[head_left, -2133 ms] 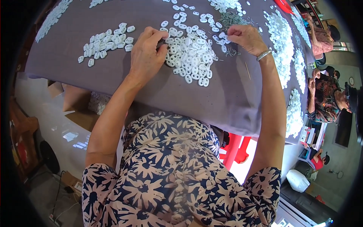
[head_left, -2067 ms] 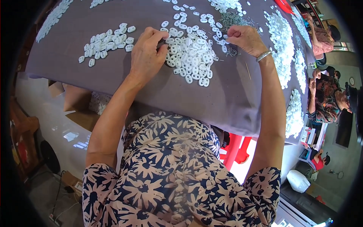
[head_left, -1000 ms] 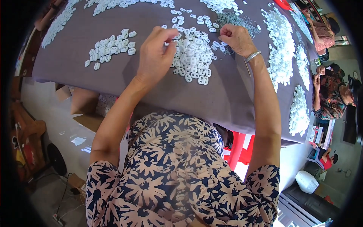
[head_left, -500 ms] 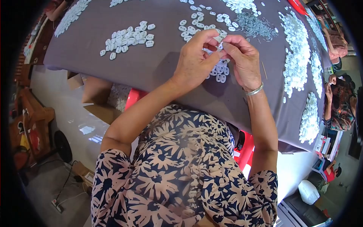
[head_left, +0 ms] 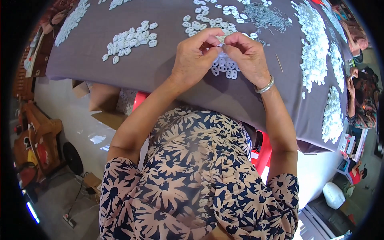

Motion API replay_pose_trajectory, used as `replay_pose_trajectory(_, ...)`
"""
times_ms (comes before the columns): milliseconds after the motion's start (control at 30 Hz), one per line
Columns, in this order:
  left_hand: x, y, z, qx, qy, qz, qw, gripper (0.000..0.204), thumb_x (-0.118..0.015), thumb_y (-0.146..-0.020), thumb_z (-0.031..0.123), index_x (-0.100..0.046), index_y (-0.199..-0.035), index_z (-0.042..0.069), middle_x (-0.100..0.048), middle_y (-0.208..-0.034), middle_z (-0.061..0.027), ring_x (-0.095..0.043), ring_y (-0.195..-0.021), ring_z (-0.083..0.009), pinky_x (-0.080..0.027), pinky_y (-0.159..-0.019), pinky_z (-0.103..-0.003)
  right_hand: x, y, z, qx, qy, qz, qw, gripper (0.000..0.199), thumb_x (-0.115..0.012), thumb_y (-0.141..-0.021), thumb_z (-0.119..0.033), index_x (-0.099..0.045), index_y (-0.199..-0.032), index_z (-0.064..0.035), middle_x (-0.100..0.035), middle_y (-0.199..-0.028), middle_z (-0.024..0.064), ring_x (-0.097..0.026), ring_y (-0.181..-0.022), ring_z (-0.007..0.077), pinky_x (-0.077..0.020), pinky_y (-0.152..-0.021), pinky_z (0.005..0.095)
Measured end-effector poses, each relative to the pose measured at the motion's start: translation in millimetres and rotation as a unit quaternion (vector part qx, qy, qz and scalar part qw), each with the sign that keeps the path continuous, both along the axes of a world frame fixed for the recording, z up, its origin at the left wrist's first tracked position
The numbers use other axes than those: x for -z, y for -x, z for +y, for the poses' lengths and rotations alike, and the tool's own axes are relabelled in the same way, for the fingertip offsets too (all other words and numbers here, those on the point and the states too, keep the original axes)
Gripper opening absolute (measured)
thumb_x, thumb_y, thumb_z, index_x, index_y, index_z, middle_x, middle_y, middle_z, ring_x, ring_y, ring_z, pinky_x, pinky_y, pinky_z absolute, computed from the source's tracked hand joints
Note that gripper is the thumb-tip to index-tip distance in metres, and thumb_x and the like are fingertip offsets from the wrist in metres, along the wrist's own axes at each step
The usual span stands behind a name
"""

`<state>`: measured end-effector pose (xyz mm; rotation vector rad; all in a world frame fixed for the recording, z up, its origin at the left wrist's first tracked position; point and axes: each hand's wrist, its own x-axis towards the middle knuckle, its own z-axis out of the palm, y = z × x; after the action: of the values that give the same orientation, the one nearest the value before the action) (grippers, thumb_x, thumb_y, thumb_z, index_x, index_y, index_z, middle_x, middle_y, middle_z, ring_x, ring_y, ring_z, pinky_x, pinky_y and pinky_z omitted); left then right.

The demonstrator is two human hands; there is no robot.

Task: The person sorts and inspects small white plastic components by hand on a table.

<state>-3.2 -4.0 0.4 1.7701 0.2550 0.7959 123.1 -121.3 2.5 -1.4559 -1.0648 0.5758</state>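
My two hands meet fingertip to fingertip above the table, both closed in a pinch. Between the thumbs and fingers of my left hand (head_left: 191, 58) and my right hand (head_left: 253, 62) is a small white plastic piece, mostly covered by the fingers. Directly below lies a small heap of white oval pieces with two holes each (head_left: 225, 67). Beyond the hands, more loose white oval pieces (head_left: 205, 19) are scattered, beside a pile of thin grey metal pins (head_left: 266, 18). A thin wooden stick (head_left: 279, 63) rests to the right of my right hand.
A grey-brown cloth covers the table (head_left: 160, 72). One group of white ovals (head_left: 130, 42) lies left, a long heap of small white pieces (head_left: 314, 52) right. A cardboard box (head_left: 103, 96) stands under the table edge. Other people (head_left: 362, 96) sit at right.
Both hands have shifted slightly left in the picture, along with the whole view. The fingertips have drawn closer together around the small white piece.
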Motion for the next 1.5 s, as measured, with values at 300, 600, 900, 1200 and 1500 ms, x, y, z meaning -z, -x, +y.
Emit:
replay_pose_trajectory(300,1.5,4.3,7.2,0.093,0.106,0.011,0.990,0.032,-0.063,-0.084,-0.003,-0.058,-0.115,0.003,-0.062,-0.086,-0.0008,-0.055,-0.077,-0.0047,-0.046,-0.069,-0.019,3.7,5.1,-0.1,0.007,-0.044,-0.016,0.999,0.004,-0.061,-0.084,-0.003,-0.063,-0.086,-0.0002,-0.054,-0.071,-0.0067,-0.045,-0.063,0.0007,-0.0380,-0.054,0.0185)
replay_pose_trajectory(600,-0.1,3.9,13.2,0.087,0.129,0.045,0.987,0.037,-0.063,-0.083,-0.004,-0.056,-0.119,0.003,-0.062,-0.085,-0.0016,-0.054,-0.072,-0.0050,-0.044,-0.064,-0.019,-2.1,-2.4,-3.2,-0.010,0.013,-0.146,0.989,0.007,-0.062,-0.085,-0.005,-0.064,-0.091,-0.0007,-0.059,-0.074,-0.0030,-0.049,-0.066,0.0031,-0.0427,-0.057,0.0217)
replay_pose_trajectory(900,2.9,0.8,5.9,0.118,0.140,0.010,0.983,0.038,-0.061,-0.084,-0.004,-0.053,-0.121,0.002,-0.059,-0.082,-0.0008,-0.052,-0.070,-0.0048,-0.043,-0.061,-0.018,-16.6,-104.0,-58.1,0.125,0.079,-0.189,0.971,0.009,-0.067,-0.080,-0.006,-0.066,-0.088,-0.0052,-0.063,-0.076,0.0007,-0.057,-0.067,0.0078,-0.0473,-0.063,0.0240)
replay_pose_trajectory(1200,8.1,2.1,3.4,0.103,0.137,0.023,0.985,0.035,-0.061,-0.084,-0.004,-0.053,-0.118,0.002,-0.058,-0.082,0.0001,-0.051,-0.071,-0.0033,-0.042,-0.062,-0.018,4.6,-115.5,-65.4,0.117,0.112,-0.287,0.944,0.009,-0.066,-0.080,-0.003,-0.066,-0.088,-0.0057,-0.062,-0.079,0.0033,-0.059,-0.071,0.0126,-0.0473,-0.066,0.0257)
replay_pose_trajectory(1500,9.0,2.8,3.4,0.104,0.128,0.019,0.986,0.038,-0.062,-0.084,-0.003,-0.054,-0.121,0.005,-0.058,-0.084,-0.0008,-0.051,-0.072,-0.0054,-0.044,-0.063,-0.019,9.8,-115.3,-67.5,0.104,0.086,-0.249,0.959,0.010,-0.067,-0.080,0.001,-0.066,-0.089,-0.0031,-0.058,-0.080,-0.0010,-0.054,-0.070,0.0074,-0.0448,-0.065,0.0213)
